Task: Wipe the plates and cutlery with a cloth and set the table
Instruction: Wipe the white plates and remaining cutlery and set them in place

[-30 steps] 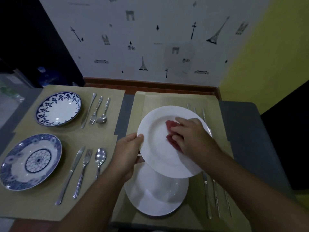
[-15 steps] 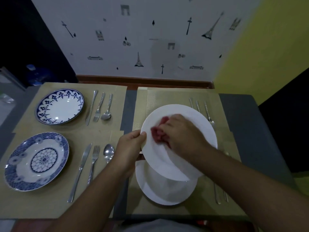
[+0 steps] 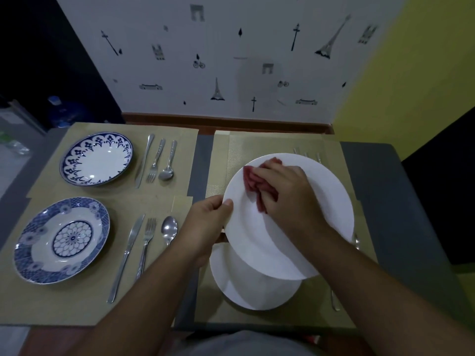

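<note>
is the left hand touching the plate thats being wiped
Touching. The head view shows the left hand gripping the lifted plate at its left rim, with the thumb lying over the edge.

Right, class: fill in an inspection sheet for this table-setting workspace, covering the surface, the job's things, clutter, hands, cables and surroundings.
Surface: grey table covered with tan placemats.
Job's things: held white plate, overlapping a second white plate that lies on a mat. A red cloth is on the held plate. The far blue plate and near blue plate each have a knife, fork and spoon to their right, the far cutlery set and the near cutlery set. More cutlery is partly hidden by the held plate.
Clutter: nothing seen.
Hands: left hand grips the held plate's rim; right hand presses the cloth onto it.
Cables: nothing seen.
Surroundings: patterned wall, yellow wall, dim light.
</note>
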`<action>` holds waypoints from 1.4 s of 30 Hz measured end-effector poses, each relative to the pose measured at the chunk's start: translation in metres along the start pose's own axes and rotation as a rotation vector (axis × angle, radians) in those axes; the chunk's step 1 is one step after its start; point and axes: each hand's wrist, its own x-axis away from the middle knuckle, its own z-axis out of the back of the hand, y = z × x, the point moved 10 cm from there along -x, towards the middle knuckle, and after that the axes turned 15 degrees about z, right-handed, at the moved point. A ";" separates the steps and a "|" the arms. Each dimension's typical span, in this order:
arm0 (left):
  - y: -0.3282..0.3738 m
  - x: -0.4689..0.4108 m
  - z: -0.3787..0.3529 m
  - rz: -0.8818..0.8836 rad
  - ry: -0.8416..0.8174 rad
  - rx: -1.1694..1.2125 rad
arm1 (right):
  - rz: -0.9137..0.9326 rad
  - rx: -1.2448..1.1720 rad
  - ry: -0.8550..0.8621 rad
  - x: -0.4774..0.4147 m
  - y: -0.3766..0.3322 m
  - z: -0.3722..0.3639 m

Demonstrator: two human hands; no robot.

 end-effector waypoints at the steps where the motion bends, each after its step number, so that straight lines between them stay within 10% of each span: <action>1: 0.003 -0.001 -0.001 -0.008 -0.006 -0.022 | 0.031 -0.007 -0.008 -0.003 -0.006 -0.003; 19: 0.016 -0.006 -0.011 -0.088 -0.064 -0.116 | 0.276 -0.071 -0.133 -0.003 -0.023 -0.008; 26: 0.022 -0.023 0.017 -0.070 0.119 0.006 | -0.102 0.091 -0.349 0.011 0.045 -0.007; 31: 0.012 -0.034 0.009 0.001 0.096 0.020 | 0.050 -0.118 -0.497 0.047 -0.011 -0.042; 34: 0.007 -0.034 0.001 0.018 0.030 0.009 | 0.211 -0.073 -0.449 0.021 -0.017 -0.052; 42: 0.022 -0.041 0.022 -0.098 0.198 0.059 | -0.061 0.141 -0.339 0.021 0.064 -0.029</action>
